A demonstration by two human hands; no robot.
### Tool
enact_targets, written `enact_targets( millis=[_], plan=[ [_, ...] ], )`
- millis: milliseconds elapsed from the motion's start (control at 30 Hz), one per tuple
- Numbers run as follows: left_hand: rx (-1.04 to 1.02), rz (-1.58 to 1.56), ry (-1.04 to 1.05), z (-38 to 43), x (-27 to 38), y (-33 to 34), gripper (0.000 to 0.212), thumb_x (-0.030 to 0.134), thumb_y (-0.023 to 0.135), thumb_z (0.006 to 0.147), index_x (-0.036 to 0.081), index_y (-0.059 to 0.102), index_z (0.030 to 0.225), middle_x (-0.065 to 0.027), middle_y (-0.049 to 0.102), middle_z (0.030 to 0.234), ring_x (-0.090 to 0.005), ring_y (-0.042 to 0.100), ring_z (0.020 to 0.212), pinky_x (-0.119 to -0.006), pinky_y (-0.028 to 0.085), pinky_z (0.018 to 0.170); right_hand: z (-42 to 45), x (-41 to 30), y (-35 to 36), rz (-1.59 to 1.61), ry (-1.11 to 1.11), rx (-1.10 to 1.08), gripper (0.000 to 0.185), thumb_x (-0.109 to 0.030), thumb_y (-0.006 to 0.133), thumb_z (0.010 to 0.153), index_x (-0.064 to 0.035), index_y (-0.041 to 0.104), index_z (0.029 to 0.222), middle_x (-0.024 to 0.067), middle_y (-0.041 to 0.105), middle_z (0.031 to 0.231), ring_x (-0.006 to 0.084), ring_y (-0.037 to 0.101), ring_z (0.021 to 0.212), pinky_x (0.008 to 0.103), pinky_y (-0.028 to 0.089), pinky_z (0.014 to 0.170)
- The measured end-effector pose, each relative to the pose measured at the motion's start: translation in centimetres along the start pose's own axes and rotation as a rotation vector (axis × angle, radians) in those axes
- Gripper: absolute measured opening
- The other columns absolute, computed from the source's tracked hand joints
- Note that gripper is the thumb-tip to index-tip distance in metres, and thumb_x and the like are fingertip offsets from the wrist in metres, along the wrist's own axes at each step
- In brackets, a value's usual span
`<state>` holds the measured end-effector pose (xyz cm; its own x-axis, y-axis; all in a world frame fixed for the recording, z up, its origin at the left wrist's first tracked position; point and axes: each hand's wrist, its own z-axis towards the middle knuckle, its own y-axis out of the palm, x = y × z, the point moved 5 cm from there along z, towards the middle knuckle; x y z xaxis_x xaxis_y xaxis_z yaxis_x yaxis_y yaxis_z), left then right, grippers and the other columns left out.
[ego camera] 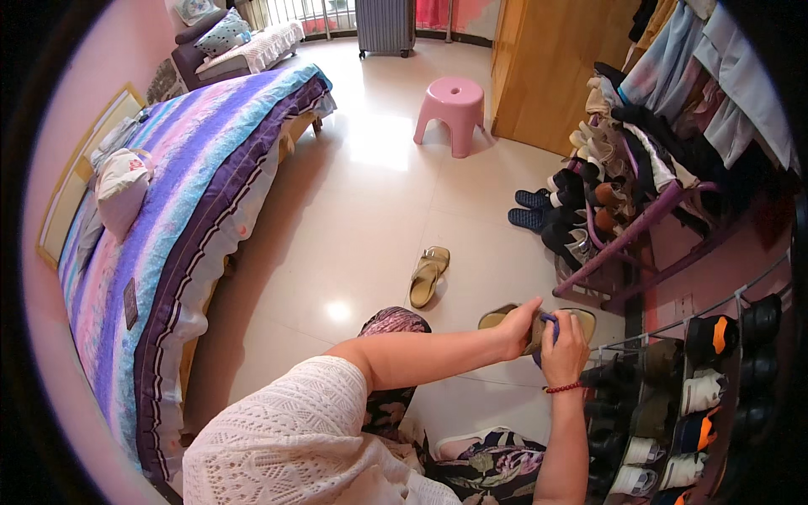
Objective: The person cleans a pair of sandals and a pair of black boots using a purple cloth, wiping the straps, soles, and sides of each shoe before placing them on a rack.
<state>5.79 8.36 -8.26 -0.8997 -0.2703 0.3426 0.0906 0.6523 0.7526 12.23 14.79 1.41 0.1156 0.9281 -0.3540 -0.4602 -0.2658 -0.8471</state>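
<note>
A tan slip-on sandal (584, 323) is held up off the floor in front of me, its sole lying crosswise to my view. My left hand (521, 327) grips it around the middle. In my right hand (568, 348), which wears a red bead bracelet, a purple-blue cloth (552, 320) is pinched and pressed against the sandal's strap. The fingers hide part of both the strap and the cloth. On the tiled floor ahead of my knee stands a matching tan sandal (427, 278), apart from my hands.
To the right are a wire shoe rack (669, 331) full of shoes and a purple metal rack (622, 243) with shoes and clothes. Dark blue slippers (529, 208) lie beside it. Farther off stand a pink plastic stool (453, 104) and a grey suitcase (386, 25). A striped bed (208, 136) fills the left.
</note>
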Motion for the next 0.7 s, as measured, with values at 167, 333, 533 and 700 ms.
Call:
enact_targets(
  millis=[167, 333, 533, 700],
  plan=[
    [-0.046, -0.045, -0.044, 0.9, -0.3, 0.6, 0.038, 0.036, 0.039, 0.101, 0.003, 0.055, 0.113, -0.0105, 0.064, 0.109, -0.0240, 0.061, 0.100, -0.040, 0.047, 0.093, 0.3, 2.7, -1.4, 0.101, 0.136, 0.079, 0.016, -0.016, 0.057, 0.089, -0.0071, 0.059, 0.103, 0.0122, 0.061, 0.094, 0.0352, 0.061, 0.088, 0.0439, 0.048, 0.075],
    [-0.068, 0.002, 0.039, 1.2, -0.1, 0.5, 0.032, 0.034, 0.040, 0.099, 0.008, 0.058, 0.104, -0.0084, 0.065, 0.102, -0.0230, 0.062, 0.095, -0.040, 0.049, 0.086, 1.2, -2.3, -0.8, 0.141, -0.046, 0.068, 0.028, -0.023, 0.056, 0.091, -0.0071, 0.058, 0.113, 0.0143, 0.059, 0.103, 0.0355, 0.056, 0.098, 0.0446, 0.045, 0.084],
    [-0.017, -0.077, -0.018, -1.4, 1.9, 1.6, 0.037, 0.047, 0.041, 0.097, 0.014, 0.058, 0.097, -0.0046, 0.062, 0.098, -0.0216, 0.058, 0.093, -0.040, 0.046, 0.089, 0.9, -2.2, 1.1, 0.158, -0.167, 0.110, 0.029, -0.020, 0.056, 0.091, -0.0067, 0.057, 0.117, 0.0145, 0.057, 0.104, 0.0350, 0.055, 0.098, 0.0459, 0.045, 0.083],
    [-0.156, 0.171, 0.026, 0.4, 0.4, 1.1, 0.057, 0.060, 0.038, 0.096, 0.009, 0.056, 0.116, -0.0088, 0.063, 0.111, -0.0237, 0.060, 0.101, -0.038, 0.044, 0.096, 2.1, 1.8, 1.1, -0.027, 0.047, 0.091, 0.013, -0.019, 0.057, 0.090, -0.0099, 0.060, 0.099, 0.0116, 0.059, 0.096, 0.0366, 0.061, 0.084, 0.0464, 0.049, 0.070]
  ],
)
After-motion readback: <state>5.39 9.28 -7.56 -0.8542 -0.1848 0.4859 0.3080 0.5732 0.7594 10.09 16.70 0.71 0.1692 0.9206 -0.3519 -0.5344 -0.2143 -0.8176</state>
